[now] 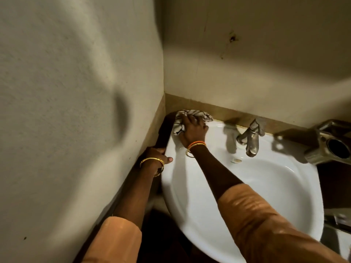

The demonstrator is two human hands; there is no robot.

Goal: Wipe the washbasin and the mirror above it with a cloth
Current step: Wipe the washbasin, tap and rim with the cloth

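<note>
A white washbasin fills the lower right of the view, set into a corner between two pale walls. My right hand presses a striped white-and-dark cloth onto the basin's back left rim, fingers closed over it. My left hand grips the basin's left edge, thumb on the rim and fingers curled under. Both wrists wear bangles. No mirror is in view.
A dull metal tap stands at the middle of the basin's back rim. To the right sits a metal fitting with a round hole. A brown tile strip runs along the wall behind. The left wall is very close.
</note>
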